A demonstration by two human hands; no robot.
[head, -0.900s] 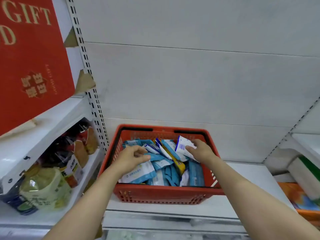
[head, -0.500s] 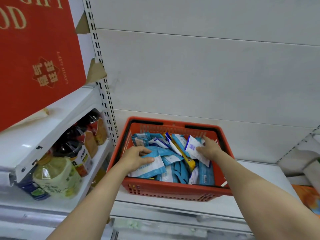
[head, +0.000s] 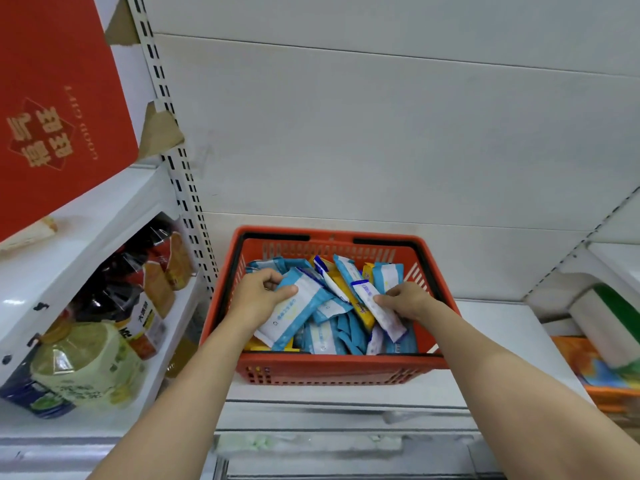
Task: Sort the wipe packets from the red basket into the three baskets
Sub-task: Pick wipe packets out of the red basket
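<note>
A red basket (head: 332,370) stands on a white shelf, filled with several wipe packets in light blue, white and yellow. Inside it on the left, my left hand (head: 258,297) grips a large light-blue and white packet (head: 294,311) by its upper edge. On the right side, my right hand (head: 407,301) pinches a narrow white packet with blue print (head: 379,311). A yellow packet (head: 360,306) lies between the two. The three sorting baskets are out of view.
Left of the basket, a lower shelf holds oil bottles (head: 79,368) and dark bottles. A red gift box (head: 59,109) sits on the shelf above. At the right edge stand white and green packs (head: 609,323) over an orange package. A slotted upright (head: 180,188) runs beside the basket.
Both hands have closed on packets: the left now holds the large blue and white one, and the right has shifted its hold down along the white packet. The view has dropped slightly.
</note>
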